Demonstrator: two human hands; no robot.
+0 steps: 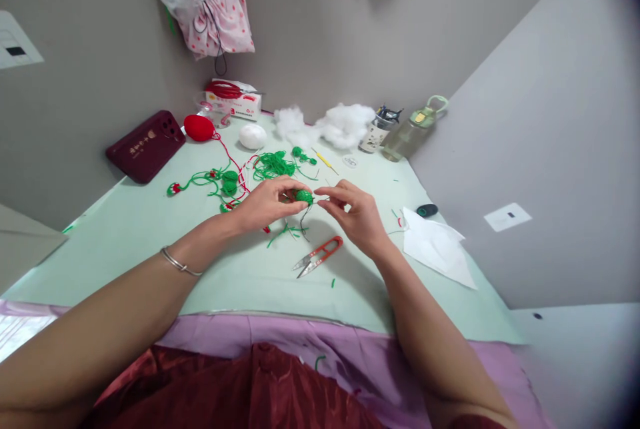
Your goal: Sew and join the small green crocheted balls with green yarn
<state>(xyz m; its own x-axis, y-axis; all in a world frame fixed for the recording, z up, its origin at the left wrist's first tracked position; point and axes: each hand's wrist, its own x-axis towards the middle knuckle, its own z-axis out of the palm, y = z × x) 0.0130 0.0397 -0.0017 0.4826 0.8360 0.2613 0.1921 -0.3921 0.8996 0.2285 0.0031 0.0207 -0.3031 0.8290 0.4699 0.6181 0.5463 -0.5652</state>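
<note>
My left hand (273,201) pinches a small green crocheted piece (304,196) between thumb and fingers above the middle of the table. Close to its right side, my right hand (347,206) has thumb and fingertips nearly together; whatever they hold is too small to make out. A dark strand (303,221) hangs below the green piece. Red-handled thread snips (320,256) lie on the table below my hands. Green yarn clippings (287,232) are scattered under the green piece, and a loose heap of green yarn (274,165) lies behind my left hand.
Red yarn (199,128), a white ball (253,136) and white stuffing (345,126) sit towards the back. A phone (147,146) rests at the left. On the right are a pen cup (375,134), a bottle (407,134) and white sheets (436,249). A yellow hook (325,160) lies behind my hands.
</note>
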